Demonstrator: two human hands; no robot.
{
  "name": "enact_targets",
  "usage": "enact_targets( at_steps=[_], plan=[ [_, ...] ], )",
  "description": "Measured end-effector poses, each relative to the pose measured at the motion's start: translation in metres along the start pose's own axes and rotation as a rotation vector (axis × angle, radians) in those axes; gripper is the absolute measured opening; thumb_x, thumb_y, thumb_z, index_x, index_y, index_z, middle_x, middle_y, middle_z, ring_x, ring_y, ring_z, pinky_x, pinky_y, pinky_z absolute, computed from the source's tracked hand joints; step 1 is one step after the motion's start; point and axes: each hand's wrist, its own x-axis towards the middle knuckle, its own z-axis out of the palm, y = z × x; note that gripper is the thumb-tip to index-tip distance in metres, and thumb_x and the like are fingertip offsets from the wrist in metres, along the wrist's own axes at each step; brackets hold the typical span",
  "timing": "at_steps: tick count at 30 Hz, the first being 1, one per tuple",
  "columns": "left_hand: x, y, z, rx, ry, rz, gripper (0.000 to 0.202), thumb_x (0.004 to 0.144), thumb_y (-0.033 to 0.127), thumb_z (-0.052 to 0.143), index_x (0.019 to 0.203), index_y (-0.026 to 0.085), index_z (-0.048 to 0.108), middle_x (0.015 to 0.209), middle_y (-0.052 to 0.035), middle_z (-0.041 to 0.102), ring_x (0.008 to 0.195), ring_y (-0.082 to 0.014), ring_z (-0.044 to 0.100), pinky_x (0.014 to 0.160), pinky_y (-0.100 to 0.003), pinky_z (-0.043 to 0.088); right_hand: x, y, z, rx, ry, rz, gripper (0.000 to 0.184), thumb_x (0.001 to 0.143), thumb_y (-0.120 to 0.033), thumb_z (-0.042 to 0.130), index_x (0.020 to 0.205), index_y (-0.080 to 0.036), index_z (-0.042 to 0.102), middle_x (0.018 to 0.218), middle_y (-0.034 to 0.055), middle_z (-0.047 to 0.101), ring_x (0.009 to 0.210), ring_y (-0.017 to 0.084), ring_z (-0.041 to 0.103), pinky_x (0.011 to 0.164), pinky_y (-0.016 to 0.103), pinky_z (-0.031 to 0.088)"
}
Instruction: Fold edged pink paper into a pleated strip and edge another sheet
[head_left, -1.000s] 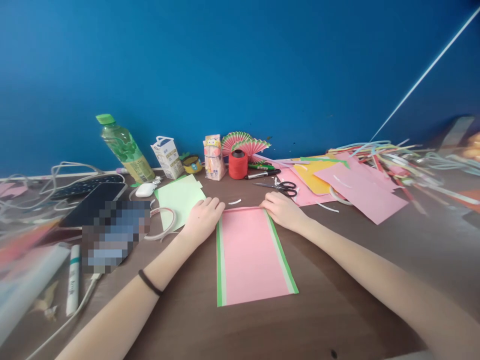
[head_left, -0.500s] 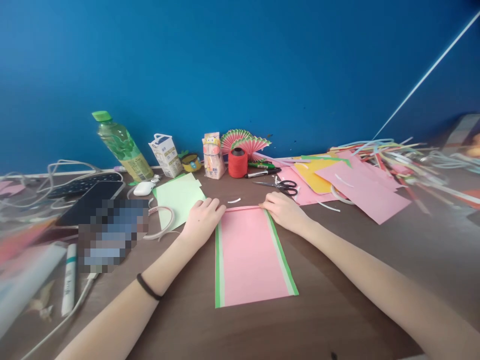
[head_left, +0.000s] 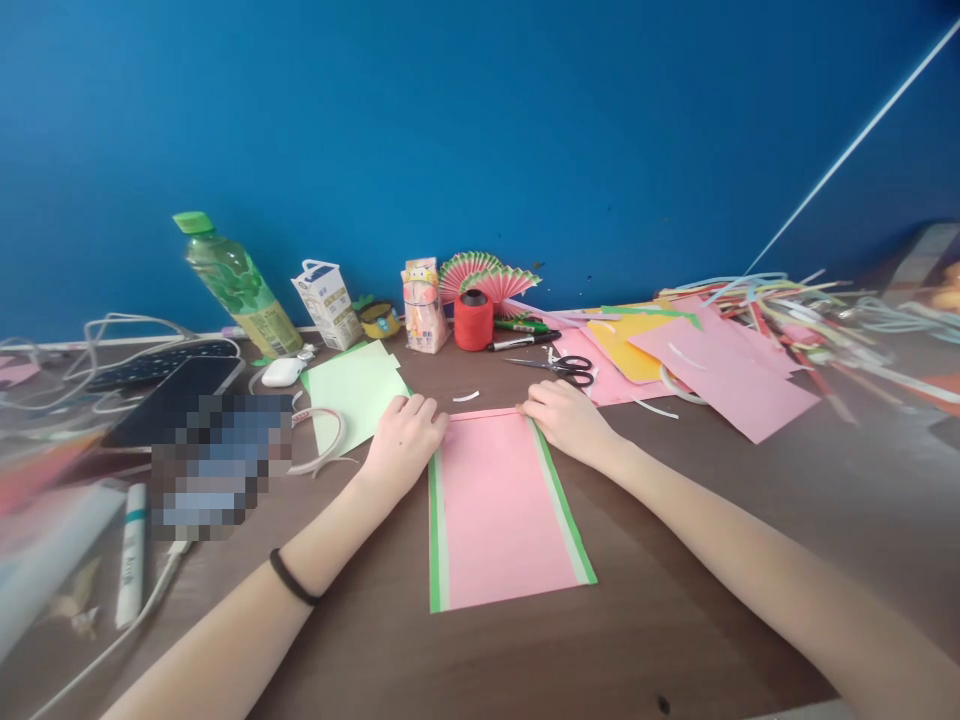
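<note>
A pink sheet of paper [head_left: 506, 510] with green and pale green strips along its two long sides lies flat on the brown table. Its far edge shows a narrow folded band. My left hand [head_left: 407, 437] grips the far left corner with curled fingers. At the far right corner, my right hand [head_left: 564, 415] pinches the same folded edge. The fingertips hide both corners. Just beyond the paper lies a small white paper scrap [head_left: 466, 397]. Black-handled scissors [head_left: 570, 370] rest past my right hand, and pale green sheets [head_left: 349, 395] lie beside my left.
Along the blue wall stand a green-capped bottle [head_left: 240, 290], a carton [head_left: 328, 303], a red thread spool [head_left: 473, 322] and pleated paper fans [head_left: 495, 280]. Pink sheets [head_left: 739, 390] and loose strips [head_left: 810, 310] are piled at right. A phone [head_left: 221, 460], cables and a marker [head_left: 131, 560] occupy the left.
The view has shifted very slightly. Both hands stay at the paper's far corners, and the sheet keeps its place.
</note>
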Motion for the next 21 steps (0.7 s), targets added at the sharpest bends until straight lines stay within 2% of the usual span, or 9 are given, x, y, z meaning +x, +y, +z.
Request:
enact_targets(
  at_steps=[11,21],
  plan=[
    [-0.0028,0.0012,0.0004,-0.01,0.015,0.002,0.024,0.079,0.002,0.042,0.067,0.014,0.059,0.071,-0.009,0.056,0.071,-0.0211,0.051,0.063,-0.033,0.034,0.0002,0.0004,-0.002,0.078,-0.03,0.045,0.026,0.088,-0.014,0.041,0.083,-0.015,0.067,0.073,0.0064,0.056,0.071,0.017,0.043,0.064,0.03,0.025],
    [-0.0054,0.0062,-0.0026,0.027,-0.049,-0.001,0.024,0.077,0.0,0.041,0.071,0.012,0.06,0.072,-0.0104,0.057,0.072,-0.0223,0.052,0.061,-0.033,0.034,-0.0016,-0.0038,-0.008,0.037,-0.033,0.034,0.03,0.088,-0.013,0.038,0.088,-0.014,0.068,0.071,0.0069,0.058,0.069,0.017,0.043,0.063,0.03,0.025]
  ],
)
